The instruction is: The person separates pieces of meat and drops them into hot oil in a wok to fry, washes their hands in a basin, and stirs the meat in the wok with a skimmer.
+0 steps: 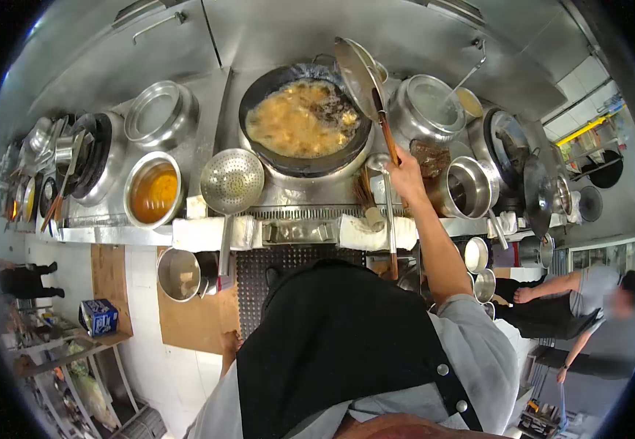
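Note:
My right hand is closed round the wooden handle of a wide, round skimmer. Its disc is tilted up, seen nearly edge-on, at the right rim of a large black wok. Pale golden pieces bubble in the oil inside it. Below my right hand lie a metal ladle with a wooden handle end and a bamboo brush. My left hand hangs low beside my apron; its fingers are too small and partly hidden to read. A perforated ladle rests at the counter edge, left of the wok.
A bowl of amber oil and a lidded pot stand left. On the right are another large pot, a steel pot and a second wok. Folded white cloths line the front edge. A co-worker stands at right.

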Demonstrator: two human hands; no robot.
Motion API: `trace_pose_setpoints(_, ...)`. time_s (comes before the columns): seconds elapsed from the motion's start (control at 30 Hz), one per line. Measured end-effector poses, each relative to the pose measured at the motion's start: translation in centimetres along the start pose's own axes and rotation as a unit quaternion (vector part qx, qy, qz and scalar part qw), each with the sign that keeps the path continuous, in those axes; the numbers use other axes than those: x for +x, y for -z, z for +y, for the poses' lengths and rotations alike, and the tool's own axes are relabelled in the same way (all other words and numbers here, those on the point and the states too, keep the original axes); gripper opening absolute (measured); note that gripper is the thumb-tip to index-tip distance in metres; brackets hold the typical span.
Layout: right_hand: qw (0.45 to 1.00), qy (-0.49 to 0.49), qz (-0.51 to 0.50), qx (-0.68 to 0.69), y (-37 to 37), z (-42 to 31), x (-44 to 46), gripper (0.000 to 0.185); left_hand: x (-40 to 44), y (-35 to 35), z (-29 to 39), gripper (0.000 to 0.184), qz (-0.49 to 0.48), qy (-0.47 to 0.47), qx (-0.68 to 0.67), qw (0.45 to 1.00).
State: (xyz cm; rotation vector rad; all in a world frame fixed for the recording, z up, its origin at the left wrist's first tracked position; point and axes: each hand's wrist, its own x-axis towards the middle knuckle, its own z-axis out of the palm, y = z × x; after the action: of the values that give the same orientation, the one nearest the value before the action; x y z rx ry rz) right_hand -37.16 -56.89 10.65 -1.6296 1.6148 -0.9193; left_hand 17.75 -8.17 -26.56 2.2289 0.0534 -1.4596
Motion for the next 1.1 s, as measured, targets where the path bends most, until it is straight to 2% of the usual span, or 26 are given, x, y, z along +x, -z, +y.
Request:
trace_pose_setpoints(0.03,1.000,-0.007,0.005,0.020,-0.9,1.4,0.2,0.053,-0.6,-0.5,-1.6,0.021,0.004,0.007,-0.013,1.000)
trace_pose_setpoints(0.07,0.999,-0.011,0.008,0.038,-1.9,2.2,0.5,0.051,-1.1,-1.2,-3.4,0.019,-0.014,-0.013,-0.101,0.995)
trace_pose_setpoints(0.1,0.999,-0.011,-0.003,0.039,-3.0,2.5,0.4,0.051,-1.7,-1.4,-4.4,0.017,-0.051,-0.128,0.096,0.986)
trace_pose_setpoints(0.13,0.988,-0.076,-0.030,0.128,-4.4,2.6,-0.3,0.045,-3.6,-1.8,-4.2,0.015,-0.020,-0.262,0.354,0.897)
trace_pose_setpoints(0.17,0.965,-0.143,-0.055,0.214,-5.8,2.5,-1.2,0.039,-4.1,-1.9,-5.2,0.014,0.049,-0.374,0.505,0.776)
trace_pose_setpoints(0.2,0.953,-0.153,-0.080,0.248,-6.6,1.5,-2.1,0.029,-5.2,-2.2,-5.7,0.014,0.052,-0.365,0.506,0.780)
trace_pose_setpoints(0.27,0.948,-0.149,-0.083,0.268,-7.8,-0.1,-3.8,0.025,-4.8,-3.3,-7.0,0.010,0.047,-0.468,0.521,0.713)
trace_pose_setpoints(0.3,0.944,-0.141,-0.076,0.287,-8.0,-0.7,-4.4,0.021,-3.7,-3.3,-8.3,0.010,0.030,-0.459,0.504,0.731)
trace_pose_setpoints(0.33,0.952,-0.139,-0.086,0.259,-7.8,-1.1,-4.6,0.029,-3.3,-3.7,-8.6,0.009,0.008,-0.410,0.477,0.778)
trace_pose_setpoints(0.37,0.953,-0.132,-0.084,0.259,-7.3,-2.2,-4.8,0.029,-2.9,-3.8,-8.3,0.009,-0.006,-0.364,0.450,0.815)
trace_pose_setpoints(0.4,0.966,-0.129,-0.097,0.203,-6.5,-3.5,-5.0,0.033,-2.5,-3.7,-7.8,0.009,-0.016,-0.331,0.427,0.841)
trace_pose_setpoints(0.43,0.976,-0.126,-0.107,0.144,-5.9,-4.6,-5.0,0.038,-2.1,-3.5,-7.1,0.009,-0.024,-0.301,0.407,0.862)
trace_pose_setpoints(0.47,0.982,-0.111,-0.098,0.116,-5.8,-5.0,-4.7,0.050,-1.6,-3.2,-6.3,0.009,-0.030,-0.276,0.385,0.880)
trace_pose_setpoints(0.57,0.993,-0.038,-0.075,0.081,-4.8,-7.2,-4.1,0.056,0.6,-1.4,-3.5,0.009,-0.045,-0.219,0.324,0.919)
trace_pose_setpoints(0.63,0.993,-0.048,-0.067,0.083,-4.7,-8.9,-4.1,0.061,2.7,0.3,-0.5,0.009,-0.049,-0.194,0.277,0.940)
trace_pose_setpoints(0.7,0.996,-0.050,0.013,0.077,-5.7,-10.2,-3.1,0.058,5.6,2.1,3.4,0.009,-0.058,-0.179,0.221,0.957)
trace_pose_setpoints(0.73,0.996,0.037,0.072,0.021,-6.9,-6.7,-1.2,0.057,6.5,3.1,5.5,0.009,-0.059,-0.165,0.185,0.967)
trace_pose_setpoints(0.77,0.996,0.040,0.078,0.013,-7.2,-7.2,-0.7,0.057,7.8,4.0,7.3,0.009,-0.061,-0.152,0.146,0.976)
trace_pose_setpoints(0.83,0.975,0.026,0.132,-0.176,-8.4,-8.3,-0.2,0.056,9.8,5.9,10.5,0.010,-0.064,-0.126,0.079,0.987)
trace_pose_setpoints(0.87,0.966,-0.033,0.128,-0.222,-9.5,-8.1,0.6,0.061,10.5,6.7,12.1,0.010,-0.063,-0.116,0.051,0.990)
trace_pose_setpoints(0.9,0.965,-0.033,0.132,-0.225,-10.6,-7.5,1.3,0.061,10.9,7.3,13.7,0.010,-0.063,-0.108,0.028,0.992)
trace_pose_setpoints(0.97,0.937,0.009,0.099,-0.336,-12.9,-6.8,1.7,0.065,11.1,8.2,16.7,0.010,-0.056,-0.099,0.007,0.993)
trace_pose_setpoints(1.03,0.936,-0.009,0.082,-0.342,-15.2,-7.3,0.5,0.064,10.0,9.0,18.8,0.014,-0.037,-0.113,0.017,0.993)
trace_pose_setpoints(1.1,0.916,0.065,0.074,-0.388,-17.1,-5.7,0.3,0.067,10.9,8.5,19.5,0.015,-0.044,-0.145,-0.001,0.988)
